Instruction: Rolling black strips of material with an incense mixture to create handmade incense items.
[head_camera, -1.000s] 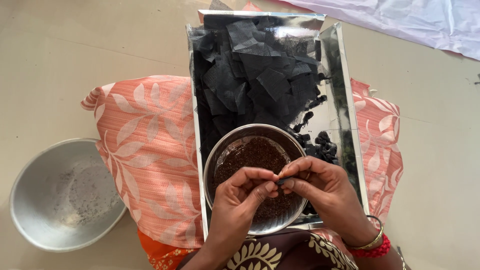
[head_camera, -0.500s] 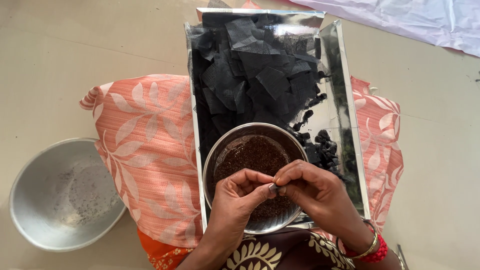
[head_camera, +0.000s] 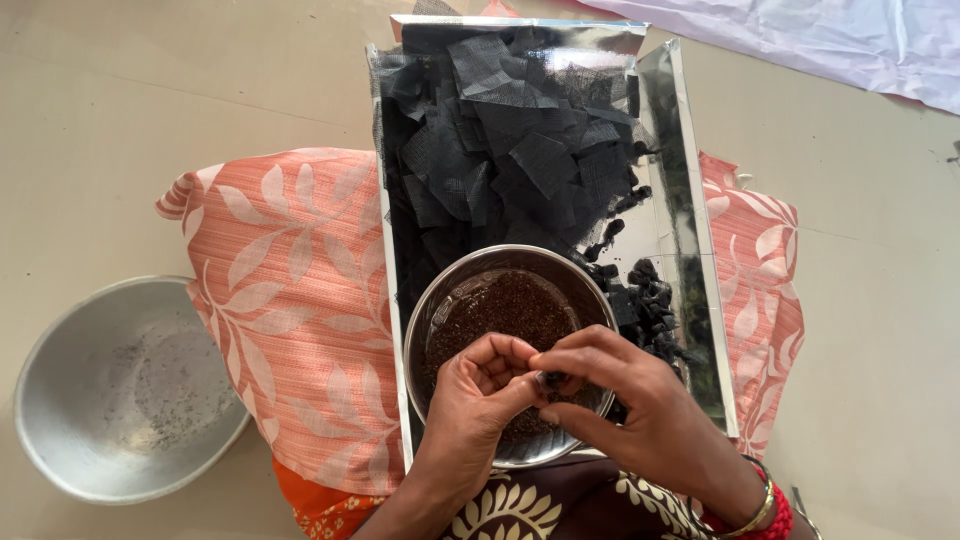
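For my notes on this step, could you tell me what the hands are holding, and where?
Both hands, left hand and right hand, pinch a small dark piece between their fingertips above the steel bowl.

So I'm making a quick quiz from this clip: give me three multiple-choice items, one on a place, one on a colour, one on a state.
1. Where does the steel bowl of brown grains stand?
A. in the shiny tray
B. on the bare floor
C. inside the grey bowl

2. What colour are the mesh squares?
A. white
B. black
C. red

3. How do the left hand and right hand stand?
A. both flat on the pillow
B. fingertips pinched together on a small dark piece
C. apart, each lifting a bowl

Answers: 1 A, it sits at the tray's near end; 2 B, the pile is black; 3 B, the fingertips meet over the bowl.
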